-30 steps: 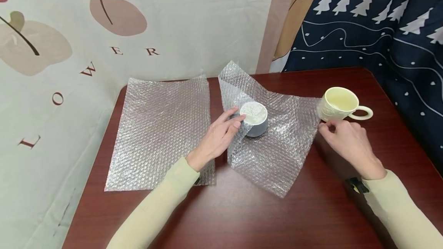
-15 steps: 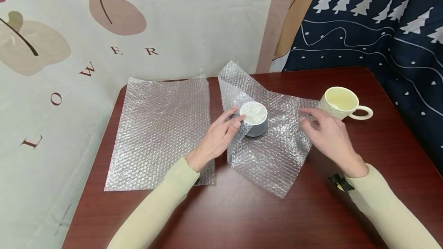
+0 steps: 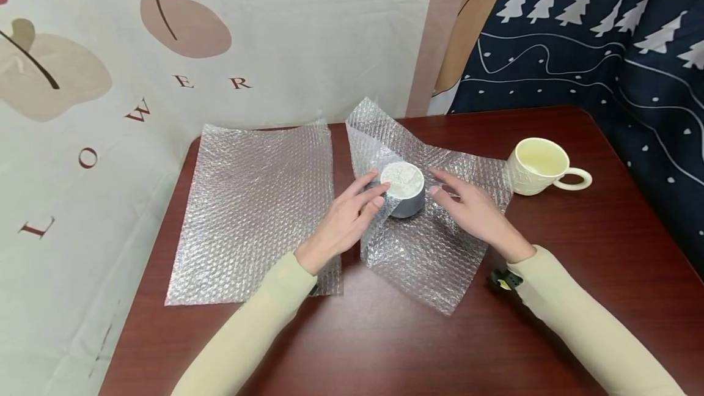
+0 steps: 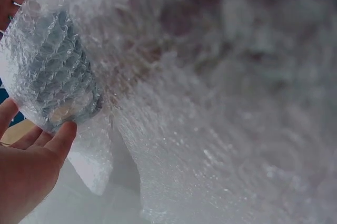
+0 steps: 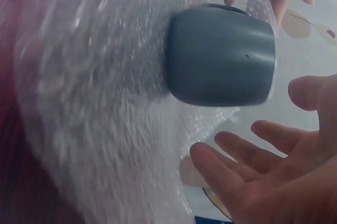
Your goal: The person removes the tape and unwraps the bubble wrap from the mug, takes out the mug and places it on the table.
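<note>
A grey mug [image 3: 408, 205] with a pale inside stands on a bubble wrap sheet [image 3: 423, 267], also seen side-on as a smooth grey mug [image 5: 226, 56] in the right wrist view. One part of the sheet is folded up over the mug's left side. My left hand [image 3: 349, 216] presses this raised flap against the mug, fingertips at the rim. In the left wrist view the grey side shows through the wrap [image 4: 58, 66]. My right hand [image 3: 467, 206] is spread over the right part of the sheet, fingertips just right of the mug, holding nothing.
A second bubble wrap sheet [image 3: 253, 212] lies flat on the left of the dark red table [image 3: 385, 353]. To the right stands a pale yellow mug [image 3: 533, 173], its handle pointing right, close by the wrap's right corner. Cloth hangings [image 3: 330, 29] rise behind the table.
From beside the yellow mug, my right hand has moved left across the wrap and its fingers have opened out. My left hand stays at the grey mug with the flap.
</note>
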The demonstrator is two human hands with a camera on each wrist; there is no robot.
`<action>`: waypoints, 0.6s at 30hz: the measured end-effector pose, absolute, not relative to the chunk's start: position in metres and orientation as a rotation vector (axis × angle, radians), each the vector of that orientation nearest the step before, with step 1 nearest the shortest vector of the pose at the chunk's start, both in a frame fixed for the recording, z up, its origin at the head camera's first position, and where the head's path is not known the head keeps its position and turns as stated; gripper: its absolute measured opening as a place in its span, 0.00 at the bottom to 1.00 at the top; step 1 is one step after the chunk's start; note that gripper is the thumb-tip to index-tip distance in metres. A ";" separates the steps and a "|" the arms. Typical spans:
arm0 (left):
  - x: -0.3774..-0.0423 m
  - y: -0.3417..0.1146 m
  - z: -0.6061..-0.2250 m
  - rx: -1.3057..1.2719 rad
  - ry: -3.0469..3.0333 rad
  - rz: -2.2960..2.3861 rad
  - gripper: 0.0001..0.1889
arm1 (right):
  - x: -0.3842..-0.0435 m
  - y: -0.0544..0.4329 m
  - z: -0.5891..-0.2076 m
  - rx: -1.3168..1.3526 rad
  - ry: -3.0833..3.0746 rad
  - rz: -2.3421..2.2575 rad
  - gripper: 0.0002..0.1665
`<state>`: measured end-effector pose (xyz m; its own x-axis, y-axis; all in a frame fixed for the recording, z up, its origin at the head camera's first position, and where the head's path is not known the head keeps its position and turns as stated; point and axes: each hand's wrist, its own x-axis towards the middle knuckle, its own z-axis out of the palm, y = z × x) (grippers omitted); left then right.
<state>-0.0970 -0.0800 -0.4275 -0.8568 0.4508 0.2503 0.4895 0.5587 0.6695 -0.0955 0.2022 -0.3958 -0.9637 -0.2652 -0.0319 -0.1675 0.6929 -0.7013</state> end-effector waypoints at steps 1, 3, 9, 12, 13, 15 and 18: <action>-0.097 -0.080 -0.428 -0.819 -2.733 -1.193 0.40 | -0.097 0.200 -0.397 -0.357 2.762 -1.131 0.37; -0.096 -0.079 -0.428 -0.813 -2.733 -1.194 0.40 | -0.098 0.196 -0.399 -0.351 2.753 -1.136 0.37; -0.096 -0.078 -0.427 -0.819 -2.748 -1.223 0.35 | -0.100 0.190 -0.404 -0.350 2.752 -1.148 0.38; -0.096 -0.078 -0.427 -0.823 -2.762 -1.221 0.30 | -0.101 0.188 -0.406 -0.364 2.745 -1.166 0.38; -0.096 -0.078 -0.426 -0.824 -2.764 -1.212 0.29 | -0.102 0.188 -0.406 -0.364 2.741 -1.173 0.38; -0.095 -0.077 -0.426 -0.830 -2.768 -1.197 0.29 | -0.102 0.188 -0.406 -0.358 2.728 -1.188 0.38; -0.094 -0.076 -0.426 -0.835 -2.767 -1.148 0.33 | -0.104 0.188 -0.407 -0.339 2.714 -1.194 0.38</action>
<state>-0.0943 -0.0764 -0.4258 -0.8553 0.4661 0.2265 0.4894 0.5832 0.6483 -0.1039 0.1875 -0.4066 -0.9620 -0.2680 -0.0518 -0.1429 0.6562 -0.7409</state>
